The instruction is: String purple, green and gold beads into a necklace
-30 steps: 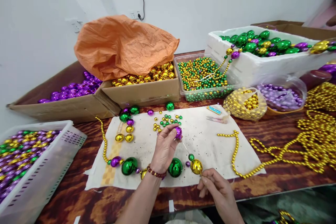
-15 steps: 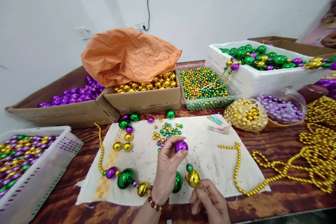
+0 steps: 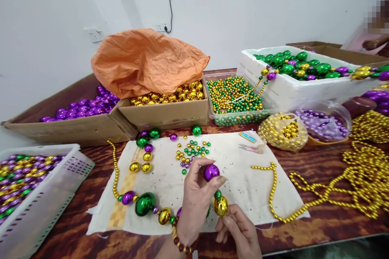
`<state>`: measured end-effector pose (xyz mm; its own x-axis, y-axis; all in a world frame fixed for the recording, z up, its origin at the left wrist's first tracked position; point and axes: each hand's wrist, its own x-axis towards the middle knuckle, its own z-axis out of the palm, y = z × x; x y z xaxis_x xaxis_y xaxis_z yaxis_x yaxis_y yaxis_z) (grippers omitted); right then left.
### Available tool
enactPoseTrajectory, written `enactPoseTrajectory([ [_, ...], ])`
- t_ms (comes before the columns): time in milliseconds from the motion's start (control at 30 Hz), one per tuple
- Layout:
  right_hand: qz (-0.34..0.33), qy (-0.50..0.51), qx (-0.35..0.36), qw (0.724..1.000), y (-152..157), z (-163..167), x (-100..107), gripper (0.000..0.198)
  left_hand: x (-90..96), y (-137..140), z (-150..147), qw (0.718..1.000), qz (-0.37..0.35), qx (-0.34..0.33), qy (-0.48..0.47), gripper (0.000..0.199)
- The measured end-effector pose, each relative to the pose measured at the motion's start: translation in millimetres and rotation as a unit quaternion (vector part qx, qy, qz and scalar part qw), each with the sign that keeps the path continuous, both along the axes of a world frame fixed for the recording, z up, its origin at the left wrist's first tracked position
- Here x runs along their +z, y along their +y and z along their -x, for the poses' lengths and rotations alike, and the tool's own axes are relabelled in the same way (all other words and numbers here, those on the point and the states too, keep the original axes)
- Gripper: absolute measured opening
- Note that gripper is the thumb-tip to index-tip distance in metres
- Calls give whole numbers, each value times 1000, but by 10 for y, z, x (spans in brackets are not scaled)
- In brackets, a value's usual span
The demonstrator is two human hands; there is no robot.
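My left hand [image 3: 196, 206] pinches a shiny purple ball bead [image 3: 211, 173] between thumb and fingers, above the white cloth [image 3: 240, 186]. Just below it hangs a small green bead [image 3: 218, 195], touching a larger gold ball bead [image 3: 221, 205]. My right hand [image 3: 238, 230] is closed at the lower edge of that gold bead; its fingertips are partly hidden. Leftward on the cloth runs a strand with a big green ball [image 3: 145, 204], a gold ball [image 3: 164, 215] and a purple ball [image 3: 128, 197]. My left wrist and hand cover part of this strand.
Loose small beads [image 3: 194, 148] and snips [image 3: 251, 148] lie on the cloth. Behind stand a box of gold balls [image 3: 164, 115], a clear bead tub [image 3: 240, 119] and a foam box [image 3: 267, 81]. Gold bead chain [image 3: 328, 194] spreads rightward; a white basket [image 3: 57, 194] stands left. Another person's hand shows far right.
The purple bead and the green and gold beads have come closer together, and the bit of thread between them no longer shows. Both hands stay close to where they were.
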<state>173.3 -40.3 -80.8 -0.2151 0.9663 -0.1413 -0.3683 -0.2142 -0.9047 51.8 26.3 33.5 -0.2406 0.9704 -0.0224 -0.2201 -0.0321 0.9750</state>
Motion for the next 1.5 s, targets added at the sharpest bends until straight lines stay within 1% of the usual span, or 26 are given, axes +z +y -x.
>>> enactPoseTrajectory([
  [100,-11,-17,19,1000,-18,23,5,33,-6,24,7,1000,2,17,16,28],
  [200,-8,-27,9,1000,-29,46,17,33,-27,46,15,1000,2,11,22,28],
  [300,12,-19,-23,999,-6,40,46,30,-36,41,38,1000,10,-26,5,26],
  [367,25,-12,-37,999,27,15,70,27,-42,28,68,998,26,-52,-10,28],
  [467,43,1,-29,999,80,-31,104,25,-60,19,121,994,46,-84,-58,36],
  [567,49,8,-30,998,100,-54,135,26,-80,31,150,989,39,-100,-99,34],
  [667,42,11,-41,998,77,-57,148,26,-91,46,144,993,27,-78,-85,32],
  [767,31,16,-45,998,45,-64,115,26,-97,46,120,997,13,-53,-55,35],
  [967,26,15,-38,999,44,-91,30,27,-67,-2,58,998,-15,-64,1,29],
  [1133,8,-1,-13,1000,25,-70,60,27,3,-8,37,998,-10,-59,-22,25],
  [1200,7,-3,-7,1000,2,-49,51,28,11,0,38,998,-5,-56,-27,26],
  [1300,29,3,-25,999,-24,-19,6,28,-13,7,34,997,5,-65,-50,32],
  [1367,41,4,-33,999,-29,-6,-22,27,-41,7,24,994,12,-74,-74,32],
  [1500,20,-7,-28,999,-25,13,-51,28,-78,10,16,993,18,-72,-92,29],
])
